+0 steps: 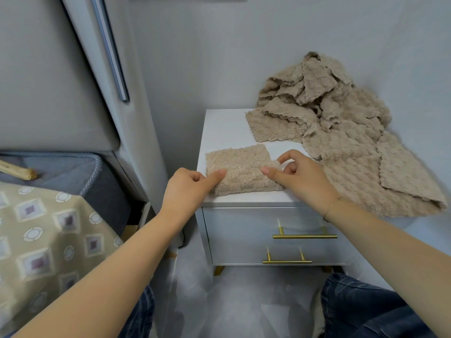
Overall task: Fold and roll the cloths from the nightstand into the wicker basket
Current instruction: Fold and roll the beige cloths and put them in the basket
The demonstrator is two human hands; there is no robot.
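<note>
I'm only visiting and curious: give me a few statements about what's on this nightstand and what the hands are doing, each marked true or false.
1. A folded cloth lies at the front of the nightstand. True.
2. The right hand hangs idle. False: it pinches the folded cloth's right edge.
3. A pile of cloths is heaped at the back right. True.
4. The wicker basket sits on the nightstand. False: no basket is in view.
5. The left hand touches the folded cloth. True.

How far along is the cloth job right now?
Early. One cloth lies folded flat on the nightstand, not yet rolled; the left hand presses its near left corner and the right hand pinches its right edge. A large pile of cloths remains. No wicker basket is in view.
</note>
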